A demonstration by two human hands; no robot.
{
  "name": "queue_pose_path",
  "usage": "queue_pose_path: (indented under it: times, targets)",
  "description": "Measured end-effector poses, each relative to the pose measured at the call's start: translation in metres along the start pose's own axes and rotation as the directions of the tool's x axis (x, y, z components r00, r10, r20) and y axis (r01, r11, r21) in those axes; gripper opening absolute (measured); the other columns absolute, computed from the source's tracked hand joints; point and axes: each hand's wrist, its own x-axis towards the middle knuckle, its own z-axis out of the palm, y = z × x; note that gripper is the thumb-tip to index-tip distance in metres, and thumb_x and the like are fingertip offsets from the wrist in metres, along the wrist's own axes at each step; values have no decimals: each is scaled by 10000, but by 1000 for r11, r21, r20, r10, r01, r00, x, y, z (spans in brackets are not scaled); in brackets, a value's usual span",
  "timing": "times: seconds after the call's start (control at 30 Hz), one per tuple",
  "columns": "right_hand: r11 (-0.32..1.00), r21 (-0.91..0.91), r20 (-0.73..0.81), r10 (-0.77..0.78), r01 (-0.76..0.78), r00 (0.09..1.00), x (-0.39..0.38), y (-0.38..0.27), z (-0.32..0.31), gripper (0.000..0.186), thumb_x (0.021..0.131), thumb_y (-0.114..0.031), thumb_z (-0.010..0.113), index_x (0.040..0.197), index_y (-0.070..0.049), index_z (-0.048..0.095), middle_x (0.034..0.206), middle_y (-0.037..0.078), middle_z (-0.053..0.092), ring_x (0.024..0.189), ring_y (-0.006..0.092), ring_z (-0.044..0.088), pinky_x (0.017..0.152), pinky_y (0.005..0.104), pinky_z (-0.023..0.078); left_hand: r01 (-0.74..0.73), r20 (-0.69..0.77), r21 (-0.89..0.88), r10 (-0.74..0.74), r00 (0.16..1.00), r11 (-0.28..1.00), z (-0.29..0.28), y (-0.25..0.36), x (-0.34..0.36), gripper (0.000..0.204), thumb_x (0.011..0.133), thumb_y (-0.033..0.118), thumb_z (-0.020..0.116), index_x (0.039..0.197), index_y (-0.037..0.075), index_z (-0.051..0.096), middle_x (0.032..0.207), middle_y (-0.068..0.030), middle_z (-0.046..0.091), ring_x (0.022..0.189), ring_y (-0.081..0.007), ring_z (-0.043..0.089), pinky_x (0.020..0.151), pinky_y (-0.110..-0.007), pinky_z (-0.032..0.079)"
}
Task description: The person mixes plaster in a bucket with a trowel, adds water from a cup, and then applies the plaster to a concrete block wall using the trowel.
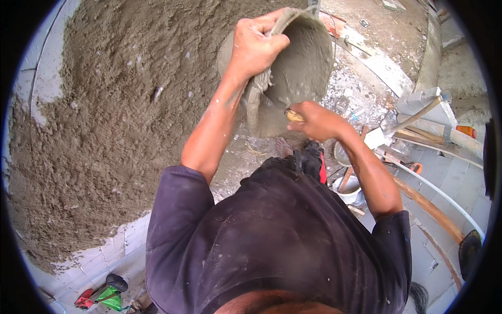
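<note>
My left hand (257,48) grips the rim of a mortar-coated bucket (308,57), which is tipped so that its grey inside shows. Below its mouth, my right hand (320,121) is closed round the yellowish handle of a trowel (295,115). The trowel's blade is hard to make out against the grey mortar by the bucket's lower rim. Just left of the bucket rises a wall (128,112) spread with rough wet mortar. Pale blocks show at the edges of that coat.
To the right, a white bucket (347,189) stands near my legs. Beyond it lie a long wooden pole (431,209), a pale hose (444,194) and broken pale blocks (426,107). Red and green items (107,297) lie at the lower left by the wall's foot.
</note>
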Motion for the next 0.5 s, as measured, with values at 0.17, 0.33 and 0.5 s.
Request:
queue_pose_path:
  times: [0.17, 0.33, 0.5]
  targets:
    - [545, 808, 285, -30, -224, 958, -3, 11, 21, 230, 973, -185, 609, 1139, -26, 589, 723, 15, 517, 501, 58, 497, 381, 233, 382, -113, 117, 80, 103, 988, 990, -5, -3, -11, 86, 651, -29, 596, 649, -114, 604, 1240, -211, 656, 1221, -225, 577, 960, -283, 455]
    - [187, 965, 212, -144, -184, 967, 8, -3, 45, 320, 977, -172, 589, 1266, -61, 506, 778, 3, 511, 503, 71, 460, 428, 234, 387, -70, -91, 201, 90, 992, 977, -23, 0, -22, 230, 662, 10, 584, 818, -131, 677, 1203, -211, 674, 1269, -294, 556, 1012, -326, 442]
    - [62, 996, 67, -106, -61, 992, -2, 13, 38, 226, 941, -102, 551, 1160, -64, 508, 750, 14, 493, 485, 79, 455, 411, 238, 396, 122, -386, 30, -101, 917, 992, -54, -50, -44, 479, 737, -12, 600, 1210, -62, 654, 1117, -67, 677, 948, -124, 611, 837, -241, 471]
